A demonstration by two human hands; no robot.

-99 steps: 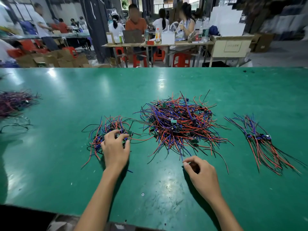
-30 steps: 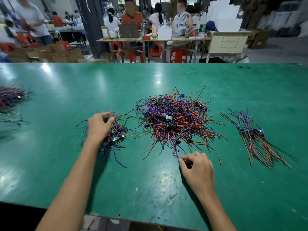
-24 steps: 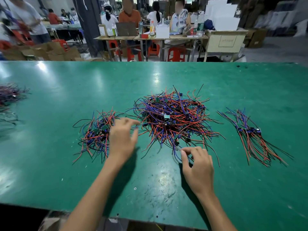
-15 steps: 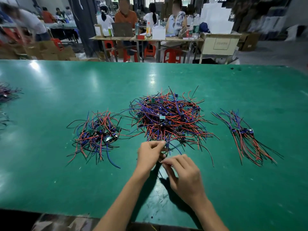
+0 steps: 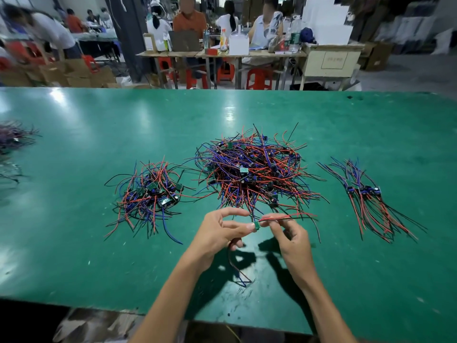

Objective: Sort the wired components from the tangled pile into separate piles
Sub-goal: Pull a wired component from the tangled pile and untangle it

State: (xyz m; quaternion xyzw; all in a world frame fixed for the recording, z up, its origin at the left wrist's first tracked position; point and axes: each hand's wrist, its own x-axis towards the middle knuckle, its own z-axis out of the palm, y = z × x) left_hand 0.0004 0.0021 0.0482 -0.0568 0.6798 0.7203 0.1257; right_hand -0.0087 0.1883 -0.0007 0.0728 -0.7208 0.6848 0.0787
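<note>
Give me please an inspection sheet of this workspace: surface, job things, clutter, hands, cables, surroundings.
Surface: green table, glossy with light glare, scuffed near the front edge.
Job's things: big tangled pile at centre; smaller pile to its left; straightened bundle to its right; one wired component held above the table in front of the big pile.
Clutter: another wire heap at the far left edge, blurred.
Hands: left hand pinches the component's small green board; right hand pinches its red and black leads.
Cables: more leads hang below the left hand toward the table.
Surroundings: people sit at a far bench with red stools; cardboard boxes at left.
</note>
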